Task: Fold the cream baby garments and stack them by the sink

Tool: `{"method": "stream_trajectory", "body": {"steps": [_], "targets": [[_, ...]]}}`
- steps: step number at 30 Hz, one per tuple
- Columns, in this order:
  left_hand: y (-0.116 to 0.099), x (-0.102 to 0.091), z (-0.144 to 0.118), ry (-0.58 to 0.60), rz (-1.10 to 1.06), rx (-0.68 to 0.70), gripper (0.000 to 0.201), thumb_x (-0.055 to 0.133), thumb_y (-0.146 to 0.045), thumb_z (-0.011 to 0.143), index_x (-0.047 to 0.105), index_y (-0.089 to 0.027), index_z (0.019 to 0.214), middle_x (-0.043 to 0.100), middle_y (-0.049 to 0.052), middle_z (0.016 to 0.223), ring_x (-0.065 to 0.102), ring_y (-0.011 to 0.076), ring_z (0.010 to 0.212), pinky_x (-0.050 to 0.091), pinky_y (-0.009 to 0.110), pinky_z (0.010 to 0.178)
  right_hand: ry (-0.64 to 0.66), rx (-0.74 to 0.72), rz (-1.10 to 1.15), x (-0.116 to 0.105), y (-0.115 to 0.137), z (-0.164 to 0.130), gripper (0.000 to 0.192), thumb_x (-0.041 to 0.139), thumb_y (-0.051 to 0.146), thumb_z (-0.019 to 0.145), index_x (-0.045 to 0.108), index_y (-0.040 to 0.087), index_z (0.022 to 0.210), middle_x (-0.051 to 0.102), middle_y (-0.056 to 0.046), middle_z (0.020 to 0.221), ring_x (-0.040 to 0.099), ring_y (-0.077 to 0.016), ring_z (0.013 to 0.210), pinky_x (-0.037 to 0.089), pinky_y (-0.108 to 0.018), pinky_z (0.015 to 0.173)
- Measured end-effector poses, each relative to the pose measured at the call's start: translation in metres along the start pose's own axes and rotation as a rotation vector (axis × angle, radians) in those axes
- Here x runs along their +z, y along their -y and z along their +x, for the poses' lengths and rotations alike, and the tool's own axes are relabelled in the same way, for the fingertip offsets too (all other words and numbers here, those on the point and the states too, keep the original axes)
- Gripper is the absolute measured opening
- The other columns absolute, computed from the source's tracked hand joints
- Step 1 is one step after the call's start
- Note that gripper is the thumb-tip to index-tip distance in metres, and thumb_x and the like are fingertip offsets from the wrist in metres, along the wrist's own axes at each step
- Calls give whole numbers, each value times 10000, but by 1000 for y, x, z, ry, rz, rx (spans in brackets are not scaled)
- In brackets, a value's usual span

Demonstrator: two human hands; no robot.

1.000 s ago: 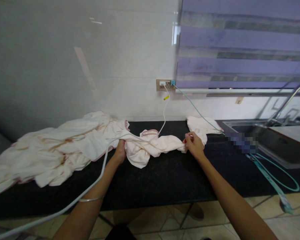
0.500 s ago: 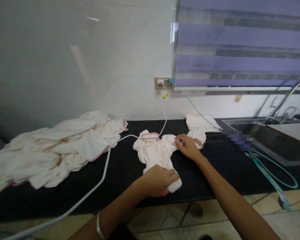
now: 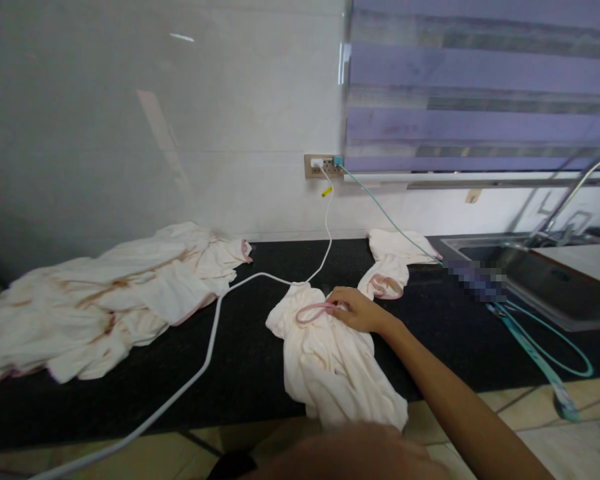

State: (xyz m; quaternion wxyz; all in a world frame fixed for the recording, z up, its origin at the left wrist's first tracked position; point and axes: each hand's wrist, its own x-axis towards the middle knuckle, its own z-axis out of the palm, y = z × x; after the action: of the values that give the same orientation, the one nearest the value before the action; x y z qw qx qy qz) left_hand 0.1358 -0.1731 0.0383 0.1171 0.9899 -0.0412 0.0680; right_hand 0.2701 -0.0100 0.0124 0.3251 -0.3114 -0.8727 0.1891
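- Where it lay bunched half a second ago, the small cream garment (image 3: 330,360) now spreads flatter, its lower end drooping over the black tabletop (image 3: 240,373) edge.
- The left hand (image 3: 350,453) has dropped to a blur at the bottom edge; its grip cannot be told.
- The right hand (image 3: 355,310) has shifted left, fingers closed on the garment's pink-trimmed neckline.

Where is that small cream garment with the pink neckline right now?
The cream garment lies in the middle of the black countertop, its lower end hanging over the front edge. The right hand rests on its pink neckline, and the white cable passes just to its left.
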Motion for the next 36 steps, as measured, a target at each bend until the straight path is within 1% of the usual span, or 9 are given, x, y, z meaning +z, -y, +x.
{"method": "stream_trajectory", "body": {"steps": [6,9,13,15,18,23,26,31,36], "targets": [[78,-48,-40,-337,189,-480,185,467,-231,996,645,-181,987,688,88,1044,629,225,1015,496,384,940,-187,143,72,-3,-4,2,289,392,404,1055,596,203,1016,616,-18,830,563,-167,769,422,-285,716],[129,-55,-66,-499,216,-617,214,457,-265,1014,637,-182,1093,654,123,1213,578,249,1201,447,425,1062,-402,228,111,-6,-10,5,334,358,479,1047,576,226,1040,601,-14,813,562,-181,769,436,-293,720],[177,-55,-99,-646,236,-803,301,468,-362,1020,610,-184,1217,630,127,1250,571,260,1212,441,421,1065,-670,384,147,-17,-19,6,429,357,599,1007,552,243,867,508,3,672,508,-185,672,417,-292,639],[188,-51,-111,-651,204,-938,339,444,-425,1027,623,-180,1178,644,125,1194,600,254,1160,455,394,1032,-808,443,148,-27,-23,4,456,345,613,995,556,238,844,491,5,645,490,-186,657,406,-293,623],[186,-44,-120,-513,147,-1125,389,454,-535,1002,644,-204,1078,663,107,1124,652,251,1065,487,354,931,-922,484,69,-41,-31,-5,466,361,588,980,582,216,806,558,-17,709,512,-188,714,416,-290,658],[167,-50,-125,-440,225,-1470,672,472,-759,887,633,-178,1183,673,200,1212,681,381,1062,496,438,866,-673,631,-309,-48,-44,-24,368,638,509,849,594,197,657,676,-98,945,592,-204,831,429,-297,727],[163,-58,-130,-365,126,-1618,760,412,-824,854,706,-148,1040,713,248,1102,684,443,1045,497,490,854,-453,676,-414,-47,-48,-30,373,624,465,868,591,193,615,681,-102,825,592,-189,740,403,-291,679],[170,-53,-140,-331,169,-1532,706,352,-735,918,747,-153,972,723,260,1108,694,442,1043,493,524,893,-375,652,-354,-51,-53,-30,277,614,427,868,646,188,731,634,-40,651,556,-160,609,364,-265,586],[188,-39,-148,-646,97,-1426,528,463,-618,936,732,-171,1018,744,211,1085,689,361,1108,488,437,977,-341,522,-184,-44,-55,-27,418,682,443,836,695,171,1152,691,-43,832,621,-180,706,469,-285,682]]}}
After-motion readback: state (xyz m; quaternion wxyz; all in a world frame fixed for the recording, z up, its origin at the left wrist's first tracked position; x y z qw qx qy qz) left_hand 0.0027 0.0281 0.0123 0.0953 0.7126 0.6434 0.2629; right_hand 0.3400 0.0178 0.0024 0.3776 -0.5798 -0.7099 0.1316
